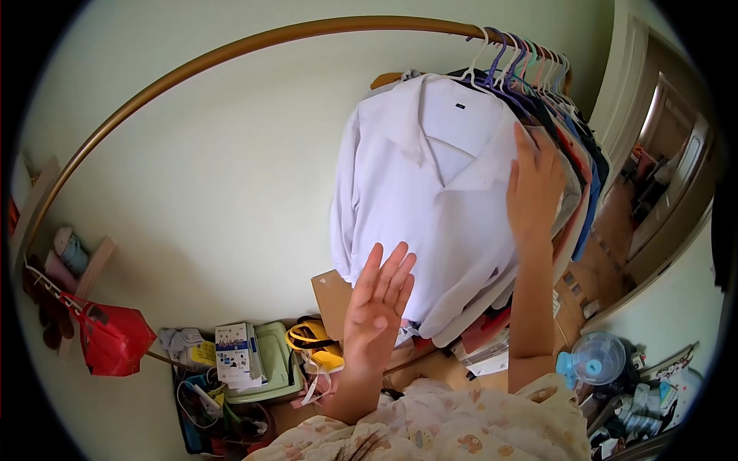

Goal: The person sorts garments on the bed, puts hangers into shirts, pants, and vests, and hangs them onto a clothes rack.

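A white collared shirt (pixel 392 192) hangs at the front of a row of clothes, on a white hanger (pixel 477 58) hooked over a bronze-coloured rail (pixel 307 29). My right hand (pixel 536 184) lies against the shirt's shoulder and sleeve side, fingers stretched upward and a little apart. Whether the fingertips press on the cloth or only rest near it, I cannot tell. Lower down, my left hand (pixel 379 300) is raised in front of the shirt's lower part, palm showing, fingers extended, holding nothing. Behind the shirt, several more garments (pixel 588 177) hang packed together.
A red bag (pixel 115 338) hangs at the rail's left end. Along the wall stand books (pixel 238 353), a green box (pixel 270 361), a yellow bag (pixel 319 346) and a cardboard piece (pixel 332 300). At right are a small blue fan (pixel 596 359), clutter and a doorway (pixel 653 154).
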The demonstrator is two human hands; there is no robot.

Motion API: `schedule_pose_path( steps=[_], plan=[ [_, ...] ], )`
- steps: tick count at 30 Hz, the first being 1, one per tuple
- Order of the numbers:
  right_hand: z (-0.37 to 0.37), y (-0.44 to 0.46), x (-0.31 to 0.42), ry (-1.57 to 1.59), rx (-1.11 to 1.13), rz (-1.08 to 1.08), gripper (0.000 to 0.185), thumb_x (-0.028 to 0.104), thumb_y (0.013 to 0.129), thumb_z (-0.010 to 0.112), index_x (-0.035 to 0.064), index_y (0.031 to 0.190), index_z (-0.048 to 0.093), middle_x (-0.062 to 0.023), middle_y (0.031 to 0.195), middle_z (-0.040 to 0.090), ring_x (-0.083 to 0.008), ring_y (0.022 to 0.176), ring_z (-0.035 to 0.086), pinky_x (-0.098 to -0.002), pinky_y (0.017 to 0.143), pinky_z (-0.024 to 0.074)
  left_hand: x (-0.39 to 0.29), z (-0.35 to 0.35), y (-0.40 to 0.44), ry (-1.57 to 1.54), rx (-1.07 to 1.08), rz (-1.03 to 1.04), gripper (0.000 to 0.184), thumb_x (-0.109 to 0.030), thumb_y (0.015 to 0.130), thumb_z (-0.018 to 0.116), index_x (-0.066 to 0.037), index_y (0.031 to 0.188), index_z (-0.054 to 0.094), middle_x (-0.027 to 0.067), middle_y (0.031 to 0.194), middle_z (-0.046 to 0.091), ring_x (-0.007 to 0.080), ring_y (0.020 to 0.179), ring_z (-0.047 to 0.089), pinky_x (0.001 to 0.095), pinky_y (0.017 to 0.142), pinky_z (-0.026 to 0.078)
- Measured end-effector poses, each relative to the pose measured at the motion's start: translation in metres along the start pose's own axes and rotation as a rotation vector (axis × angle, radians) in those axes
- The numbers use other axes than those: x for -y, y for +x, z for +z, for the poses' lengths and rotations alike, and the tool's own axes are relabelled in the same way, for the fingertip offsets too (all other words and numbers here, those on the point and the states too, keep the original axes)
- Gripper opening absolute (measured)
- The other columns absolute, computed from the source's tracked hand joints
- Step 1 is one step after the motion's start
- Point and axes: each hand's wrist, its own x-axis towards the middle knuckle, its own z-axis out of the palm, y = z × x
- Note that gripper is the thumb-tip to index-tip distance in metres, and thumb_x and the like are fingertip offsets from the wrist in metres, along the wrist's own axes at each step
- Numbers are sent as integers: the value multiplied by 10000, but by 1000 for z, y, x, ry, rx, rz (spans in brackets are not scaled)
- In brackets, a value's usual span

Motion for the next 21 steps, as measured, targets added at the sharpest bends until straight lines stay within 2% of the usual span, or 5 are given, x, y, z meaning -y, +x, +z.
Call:
schedule_pose_path(
  steps=[1, 7, 11, 15, 21],
  plan=[
    [-4, -11, 8, -3, -57, -53, 510, 90, 841, 582, 147, 1337, 478, -118, 1327, 445, -336, 1239, 412, -472, 1011, 351, 1, -1, -2, -3, 2, -7, 812, -214, 838, 535, -54, 1497, 88, 231, 1528, 135, 314, 1425, 173, 385, 1160, 148],
    [-14, -80, 24, 113, 104, -60, 546, 99, 794, 630, 117, 1319, 481, -129, 1315, 440, -349, 1161, 454, -541, 1043, 305, 15, -19, -9, -92, -56, -63, 750, -120, 835, 506, -39, 1489, 146, 216, 1513, 211, 333, 1412, 209, 419, 1155, 157],
    [-21, -120, 13, 220, 175, 20, 477, 90, 791, 627, 99, 1259, 532, -135, 1269, 496, -361, 1093, 496, -496, 957, 378, 44, -29, -6, -61, -197, -214, 693, -136, 850, 462, -32, 1478, 188, 208, 1483, 288, 306, 1389, 272, 411, 1144, 202],
    [-55, -146, -9, 322, 242, 179, 477, 72, 791, 624, 83, 1258, 531, -137, 1240, 530, -325, 1041, 541, -424, 895, 420, 76, -17, -6, -44, -141, -298, 672, -207, 871, 463, -32, 1470, 213, 200, 1465, 316, 296, 1349, 336, 391, 1118, 268],
    [-137, -209, -50, 190, 192, 426, 421, 52, 778, 647, 63, 1193, 578, -154, 1287, 496, -307, 1046, 559, -415, 835, 461, 116, 50, -26, -175, 106, -442, 644, -288, 921, 464, -22, 1459, 231, 196, 1448, 341, 289, 1338, 349, 393, 1102, 293]
  ],
)
